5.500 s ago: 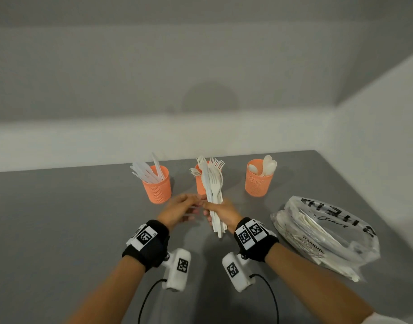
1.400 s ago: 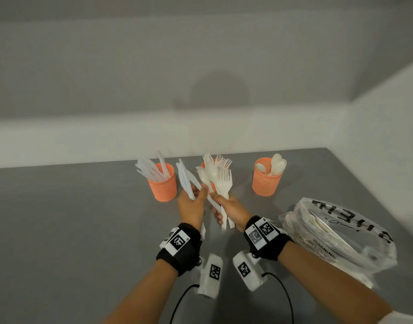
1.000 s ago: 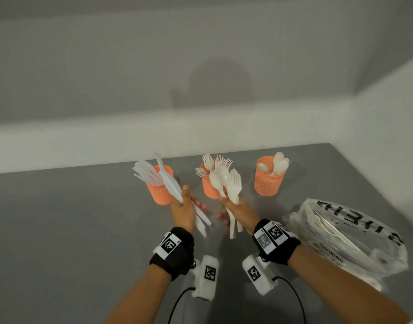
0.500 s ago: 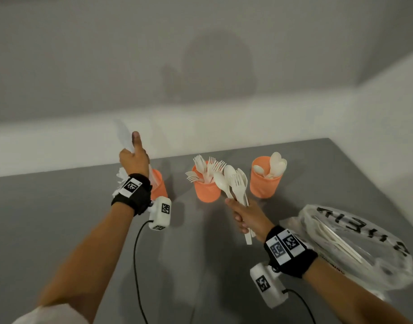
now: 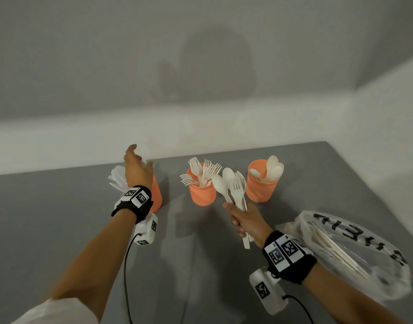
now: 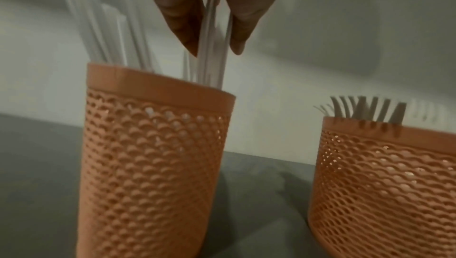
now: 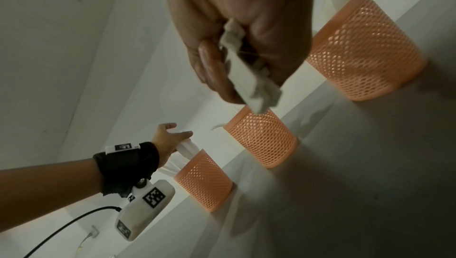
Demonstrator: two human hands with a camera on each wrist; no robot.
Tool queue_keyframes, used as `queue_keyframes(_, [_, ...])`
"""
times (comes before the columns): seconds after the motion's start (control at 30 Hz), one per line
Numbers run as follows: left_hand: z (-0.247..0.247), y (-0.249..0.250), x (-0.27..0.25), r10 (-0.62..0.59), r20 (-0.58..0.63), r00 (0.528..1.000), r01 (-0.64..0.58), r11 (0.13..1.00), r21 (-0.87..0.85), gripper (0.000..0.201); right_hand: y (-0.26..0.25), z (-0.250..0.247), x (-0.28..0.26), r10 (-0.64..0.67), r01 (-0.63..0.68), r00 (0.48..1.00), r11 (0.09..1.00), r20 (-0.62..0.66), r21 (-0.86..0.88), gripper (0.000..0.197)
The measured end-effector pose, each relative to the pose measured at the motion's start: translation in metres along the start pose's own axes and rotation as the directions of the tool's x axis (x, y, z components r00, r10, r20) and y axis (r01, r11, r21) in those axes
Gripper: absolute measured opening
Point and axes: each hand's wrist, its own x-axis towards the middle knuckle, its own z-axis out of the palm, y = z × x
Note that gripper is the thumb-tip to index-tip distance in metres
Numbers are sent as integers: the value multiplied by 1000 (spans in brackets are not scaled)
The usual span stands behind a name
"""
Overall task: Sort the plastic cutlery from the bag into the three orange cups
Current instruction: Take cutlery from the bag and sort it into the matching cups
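Three orange mesh cups stand in a row on the grey table. The left cup [image 5: 157,195] holds white knives, the middle cup [image 5: 202,195] forks, the right cup [image 5: 261,190] spoons. My left hand [image 5: 140,157] hovers over the left cup [image 6: 153,155] with its fingers spread and straight. A few knives [image 6: 211,67] stand between those fingers [image 6: 185,28], their lower ends inside the cup. My right hand [image 5: 240,220] grips a bunch of spoons and forks [image 5: 231,183] by the handles [image 7: 246,78], in front of the middle and right cups.
The clear plastic bag [image 5: 355,253] with black lettering lies at the right, more cutlery inside. White walls close off the table's far and right edges. Bare grey tabletop [image 5: 48,218] stretches to the left and in front.
My left hand took the knives from the right hand's bunch, carried them left over the left cup, lowered them in and spread its fingers. The right hand kept its spoons and forks.
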Motion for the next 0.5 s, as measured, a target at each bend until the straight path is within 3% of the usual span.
queue_keyframes(0.07, [-1, 0, 4, 119, 69, 991, -129, 976, 173, 49, -2, 3, 0, -13, 13, 1000, 1000, 9, 3, 29])
queue_keyframes(0.13, [-2, -2, 6, 196, 187, 963, -257, 878, 404, 33, -2, 5, -1, -14, 14, 1000, 1000, 11, 8, 30])
queue_keyframes(0.23, [-4, -7, 5, 184, 290, 939, -325, 748, 579, 37, -3, 8, -2, -25, 25, 1000, 1000, 19, 5, 30])
queue_keyframes(0.37, [-22, 8, 2, 260, 270, 927, -366, 787, 497, 77, -5, 10, -2, -36, 36, 999, 999, 16, 1, 26])
queue_keyframes(0.43, [-46, 11, -3, 270, 125, 955, -297, 889, 349, 93, -6, 11, -1, -39, 39, 999, 999, 13, 5, 27])
queue_keyframes(0.5, [-68, -2, -13, 161, -19, 987, -159, 983, 90, 106, -6, 12, -1, -42, 42, 999, 999, 12, 10, 28])
